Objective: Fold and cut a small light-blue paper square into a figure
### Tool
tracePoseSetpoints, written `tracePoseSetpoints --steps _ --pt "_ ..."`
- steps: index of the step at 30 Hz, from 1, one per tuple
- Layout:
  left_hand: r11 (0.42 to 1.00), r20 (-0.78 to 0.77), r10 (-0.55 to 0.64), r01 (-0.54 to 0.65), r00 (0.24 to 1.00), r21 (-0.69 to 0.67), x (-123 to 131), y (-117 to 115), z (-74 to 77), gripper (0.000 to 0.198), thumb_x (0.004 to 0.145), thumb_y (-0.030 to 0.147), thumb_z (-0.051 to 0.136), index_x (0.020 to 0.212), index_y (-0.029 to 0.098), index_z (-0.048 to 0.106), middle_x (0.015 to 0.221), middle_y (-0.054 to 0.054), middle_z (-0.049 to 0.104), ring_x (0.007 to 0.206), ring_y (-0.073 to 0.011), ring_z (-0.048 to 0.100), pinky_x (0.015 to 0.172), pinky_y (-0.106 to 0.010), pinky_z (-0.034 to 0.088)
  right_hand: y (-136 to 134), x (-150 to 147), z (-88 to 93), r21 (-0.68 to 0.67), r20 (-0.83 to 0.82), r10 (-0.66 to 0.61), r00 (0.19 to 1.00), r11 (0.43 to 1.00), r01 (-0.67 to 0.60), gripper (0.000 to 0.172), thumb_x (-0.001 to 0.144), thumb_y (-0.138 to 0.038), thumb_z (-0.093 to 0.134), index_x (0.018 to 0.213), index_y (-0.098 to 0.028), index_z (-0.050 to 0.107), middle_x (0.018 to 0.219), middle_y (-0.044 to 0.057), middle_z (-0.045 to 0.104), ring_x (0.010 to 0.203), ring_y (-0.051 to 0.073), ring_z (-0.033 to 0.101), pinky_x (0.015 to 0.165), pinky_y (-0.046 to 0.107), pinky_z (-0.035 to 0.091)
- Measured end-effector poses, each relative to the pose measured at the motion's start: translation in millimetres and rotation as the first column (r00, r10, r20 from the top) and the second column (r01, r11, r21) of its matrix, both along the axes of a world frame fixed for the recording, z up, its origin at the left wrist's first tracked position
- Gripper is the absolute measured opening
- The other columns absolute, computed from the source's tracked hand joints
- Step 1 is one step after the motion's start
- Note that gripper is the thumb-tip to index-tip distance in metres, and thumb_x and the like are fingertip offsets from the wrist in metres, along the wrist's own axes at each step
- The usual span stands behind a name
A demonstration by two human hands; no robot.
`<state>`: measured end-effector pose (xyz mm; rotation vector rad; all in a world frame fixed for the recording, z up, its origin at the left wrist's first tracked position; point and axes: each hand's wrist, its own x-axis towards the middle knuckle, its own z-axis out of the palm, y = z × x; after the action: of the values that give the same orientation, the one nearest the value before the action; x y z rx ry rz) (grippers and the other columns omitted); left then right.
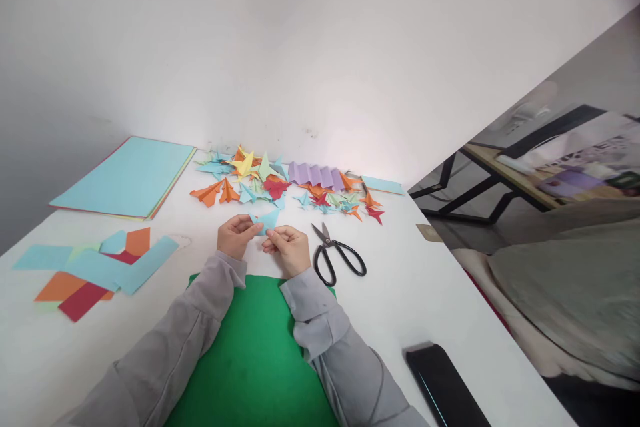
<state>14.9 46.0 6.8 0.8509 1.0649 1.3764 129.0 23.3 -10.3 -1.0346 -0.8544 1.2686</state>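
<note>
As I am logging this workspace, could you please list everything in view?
Folded blue paper: 1, light blue, between both hands
Folded paper shapes: many, uncountable, mixed colours, along the wall
Pleated paper: 1, purple, among the shapes
Paper strip: at least 1, light blue, back right
Sheet stack: 1, light blue on top, back left
Cut paper pieces: several, blue, orange, red, pale green, left
Scissors: 1, black handles, right of the hands
Green sheet: 1, green, beneath the forearms
Phone-like object: 1, black, front right
Table: 1, white, centre
Second table: 1, brown top, black frame, far right, blurred items on it
Cloth: grey-green, right
Left hand, right hand: 2, grey sleeves, centre
</note>
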Motion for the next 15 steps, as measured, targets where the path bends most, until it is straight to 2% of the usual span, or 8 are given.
tracePoseSetpoints --steps 4,10,15 --pt "0.997 0.046 -0.082 0.082 0.996 0.012 0.7 0.5 -3.7 0.033 0.035 0.022 0.081 0.061 0.013 0.064 0.052 0.0 0.063 0.053 -0.0128 0.058 0.055 -0.026 0.047 -0.4 0.7 0.1 0.008 -0.003 0.05 0.999 0.999 -0.05 0.024 0.061 -0.035 0.072 0.061 -0.014 0.061 0.051 0.003 0.067 0.041 0.012 0.06 0.039 0.019 0.044" --pt "0.996 0.114 0.051 -0.043 0.992 -0.074 0.4 0.7 -4.6 0.035 0.033 0.024 0.082 0.06 0.013 0.063 0.055 0.0 0.065 0.052 -0.0121 0.058 0.054 -0.025 0.049 2.8 0.7 -5.0 0.002 -0.149 0.136 0.979 0.991 -0.137 0.037 0.061 -0.042 0.071 0.086 -0.016 0.061 0.063 0.004 0.071 0.049 0.016 0.065 0.041 0.022 0.048" --pt "0.989 0.152 0.109 -0.091 0.982 -0.118 0.7 -0.2 -0.3 0.033 0.035 0.025 0.081 0.058 0.014 0.061 0.049 0.002 0.061 0.046 -0.0091 0.054 0.047 -0.023 0.047 1.2 0.3 -3.2 -0.002 -0.163 0.175 0.971 0.984 -0.178 0.044 0.065 -0.044 0.067 0.098 -0.017 0.057 0.064 0.005 0.071 0.05 0.017 0.066 0.041 0.023 0.048"
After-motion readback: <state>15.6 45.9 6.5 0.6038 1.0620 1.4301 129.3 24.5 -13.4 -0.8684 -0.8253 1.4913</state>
